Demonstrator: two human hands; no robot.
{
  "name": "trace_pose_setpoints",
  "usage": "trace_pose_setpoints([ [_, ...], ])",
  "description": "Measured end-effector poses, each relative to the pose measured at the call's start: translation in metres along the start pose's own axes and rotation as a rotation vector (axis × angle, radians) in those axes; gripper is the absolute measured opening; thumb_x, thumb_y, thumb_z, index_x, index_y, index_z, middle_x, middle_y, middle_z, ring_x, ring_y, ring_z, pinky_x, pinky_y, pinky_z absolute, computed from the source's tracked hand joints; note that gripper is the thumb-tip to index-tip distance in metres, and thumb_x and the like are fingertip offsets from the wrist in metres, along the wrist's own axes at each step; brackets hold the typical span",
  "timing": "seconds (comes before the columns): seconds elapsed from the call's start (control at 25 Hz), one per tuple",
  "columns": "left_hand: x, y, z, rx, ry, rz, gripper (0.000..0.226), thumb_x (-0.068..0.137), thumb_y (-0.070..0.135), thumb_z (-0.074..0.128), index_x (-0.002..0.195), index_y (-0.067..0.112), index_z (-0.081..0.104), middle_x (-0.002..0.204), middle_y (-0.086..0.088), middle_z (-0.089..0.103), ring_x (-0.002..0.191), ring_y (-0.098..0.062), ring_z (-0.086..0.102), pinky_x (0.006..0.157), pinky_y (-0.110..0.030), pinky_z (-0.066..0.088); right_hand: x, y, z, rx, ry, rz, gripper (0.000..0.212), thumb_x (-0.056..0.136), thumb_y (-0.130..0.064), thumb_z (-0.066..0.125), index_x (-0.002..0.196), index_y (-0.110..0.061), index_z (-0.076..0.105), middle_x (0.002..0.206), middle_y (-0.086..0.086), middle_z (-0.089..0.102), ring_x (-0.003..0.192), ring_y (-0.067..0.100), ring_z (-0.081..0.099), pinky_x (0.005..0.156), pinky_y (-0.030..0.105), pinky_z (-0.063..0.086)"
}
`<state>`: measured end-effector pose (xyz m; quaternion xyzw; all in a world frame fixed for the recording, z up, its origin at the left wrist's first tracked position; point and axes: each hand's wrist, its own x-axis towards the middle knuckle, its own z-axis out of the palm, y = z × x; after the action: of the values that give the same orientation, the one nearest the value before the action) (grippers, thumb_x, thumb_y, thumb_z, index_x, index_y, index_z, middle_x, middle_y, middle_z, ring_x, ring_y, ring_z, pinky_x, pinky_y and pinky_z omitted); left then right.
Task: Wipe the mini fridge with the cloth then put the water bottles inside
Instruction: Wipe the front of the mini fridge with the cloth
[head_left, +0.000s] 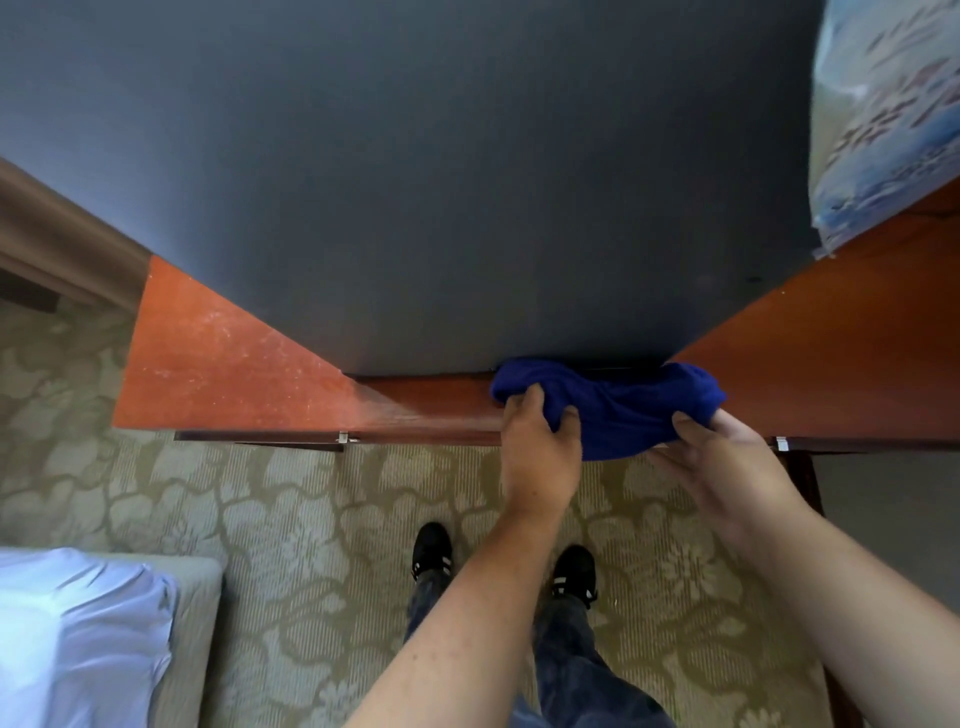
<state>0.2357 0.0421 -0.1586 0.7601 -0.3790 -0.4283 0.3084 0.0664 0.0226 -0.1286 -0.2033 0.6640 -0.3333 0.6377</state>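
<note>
A dark blue cloth (618, 405) lies bunched on the front edge of a reddish wooden cabinet top (218, 369), right against the base of a large dark grey flat surface (415, 182). My left hand (540, 441) grips the cloth's left end. My right hand (727, 462) pinches its right end from below. At the upper right stands a plastic-wrapped pack (883, 114) that looks like water bottles, blurred and cut off by the frame. No mini fridge interior is visible.
Patterned beige carpet (260, 499) lies below the cabinet, with my two black shoes (431, 551) on it. A bed with a pale blue pillow (78, 634) fills the lower left corner. A brown wall trim (62, 239) runs at the left.
</note>
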Motion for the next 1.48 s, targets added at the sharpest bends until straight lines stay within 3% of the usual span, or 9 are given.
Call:
trace_pose_setpoints([
  [0.16,0.01,0.004,0.0,0.007,-0.166,-0.115,0.02,0.098,0.029,0.066,0.097,0.013,0.055,0.11,-0.011,0.065,0.093,-0.021,0.063,0.077,-0.027,0.044,-0.007,-0.001,-0.014,-0.064,0.106,-0.014,0.032,0.1,-0.016,0.06,0.131,-0.024,0.067,0.13,0.005,0.07,0.118,0.026,0.068,0.103,0.047,0.053],
  [0.36,0.0,0.008,-0.016,-0.301,-0.039,-0.296,0.06,0.093,0.029,0.075,0.146,0.016,0.049,0.122,0.009,0.063,0.108,-0.012,0.065,0.085,-0.02,0.052,-0.017,-0.009,-0.003,-0.26,0.239,-0.148,0.012,0.085,-0.03,0.078,0.096,-0.034,0.074,0.116,0.004,0.073,0.106,0.022,0.071,0.097,0.049,0.056],
  [0.48,0.005,0.001,-0.033,-0.394,0.012,-0.318,0.073,0.097,0.022,0.071,0.159,0.012,0.033,0.133,0.005,0.059,0.116,-0.011,0.061,0.096,-0.021,0.052,-0.001,-0.009,0.027,-0.22,0.19,-0.148,0.004,0.089,-0.022,0.075,0.091,-0.018,0.074,0.107,0.007,0.074,0.104,0.028,0.071,0.095,0.05,0.057],
  [0.56,0.017,-0.006,-0.045,-0.319,0.008,-0.289,0.066,0.099,0.022,0.068,0.156,0.011,0.038,0.139,0.0,0.06,0.124,-0.017,0.061,0.108,-0.031,0.05,0.012,-0.003,0.053,-0.164,0.226,-0.106,0.013,0.092,-0.016,0.07,0.083,-0.009,0.065,0.093,0.009,0.072,0.1,0.032,0.069,0.093,0.053,0.055],
  [0.72,0.03,-0.015,-0.068,-0.141,-0.095,-0.217,0.034,0.1,0.022,0.064,0.132,0.012,0.061,0.122,-0.004,0.072,0.112,-0.021,0.07,0.1,-0.037,0.056,0.014,0.026,0.102,-0.214,0.146,-0.119,0.014,0.095,-0.019,0.064,0.085,-0.009,0.063,0.096,0.01,0.073,0.096,0.028,0.068,0.092,0.047,0.055],
  [0.92,0.031,-0.044,-0.13,-0.108,-0.141,-0.156,0.031,0.098,0.013,0.063,0.129,0.014,0.064,0.119,-0.007,0.075,0.11,-0.024,0.072,0.101,-0.047,0.057,-0.006,0.044,0.147,-0.378,-0.036,-0.222,0.022,0.095,-0.021,0.064,0.073,-0.021,0.062,0.076,-0.006,0.069,0.078,0.018,0.066,0.078,0.038,0.054],
  [1.04,0.035,-0.056,-0.179,-0.095,-0.092,-0.144,0.031,0.095,0.019,0.065,0.127,0.022,0.064,0.117,-0.003,0.076,0.109,-0.025,0.072,0.101,-0.052,0.056,-0.023,0.048,0.186,-0.411,-0.098,-0.251,0.043,0.096,-0.017,0.064,0.059,-0.028,0.047,0.057,-0.014,0.054,0.061,0.008,0.048,0.068,0.029,0.042],
  [1.28,0.04,-0.066,-0.248,-0.155,-0.051,-0.073,0.024,0.084,0.03,0.064,0.107,0.033,0.068,0.104,-0.009,0.077,0.105,-0.042,0.072,0.091,-0.066,0.057,-0.06,0.049,0.254,-0.47,-0.138,-0.385,0.031,0.084,-0.036,0.06,0.079,-0.005,0.057,0.081,0.017,0.07,0.081,0.035,0.067,0.079,0.049,0.054],
  [1.48,0.015,-0.036,-0.243,-0.254,-0.101,-0.028,0.031,0.083,0.032,0.066,0.114,0.031,0.069,0.112,-0.007,0.079,0.109,-0.039,0.073,0.095,-0.063,0.058,-0.077,0.02,0.208,-0.113,-0.072,-0.318,0.018,0.096,-0.01,0.065,0.111,-0.002,0.07,0.109,0.012,0.076,0.111,0.035,0.07,0.099,0.056,0.054],
])
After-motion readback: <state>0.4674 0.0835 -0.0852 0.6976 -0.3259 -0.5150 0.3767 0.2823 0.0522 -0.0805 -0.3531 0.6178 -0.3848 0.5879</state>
